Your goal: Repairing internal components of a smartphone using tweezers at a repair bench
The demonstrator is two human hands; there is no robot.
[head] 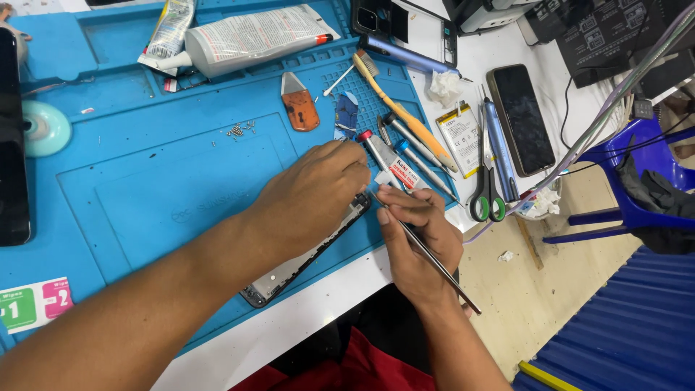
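The phone frame (pixel 308 253) you're working on is a slim, dark-edged rectangle with a pale grey inner face, lying diagonally on the blue repair mat (pixel 145 181) near the front edge of the white bench (pixel 289 340). Most of its top half is hidden under your left hand (pixel 315 192), which lies flat over it with the fingers closed together, pressing down at the upper corner. Only the lower end, with its little cut-outs along the edge, sticks out clearly.

Your right hand (pixel 416 242) is just beside the left one, pinched shut on a thin metal tool (pixel 434 261), probably tweezers or a pry pick. Its tip sits right at the frame's top corner, and the shaft runs back past your wrist.

Just above your fingers there's a small adhesive tube (pixel 394 163) with a red cap, a couple of precision screwdrivers (pixel 420 156) and a yellow-handled brush (pixel 394 98). A tiny pile of screws (pixel 241 129) sits on the mat further up, near an orange pry scraper (pixel 299 105). Off to the right on the bench are a phone battery (pixel 461 134), green-handled scissors (pixel 486 192) and a dark phone (pixel 521 119). A big white glue tube (pixel 253 36) lies along the top.
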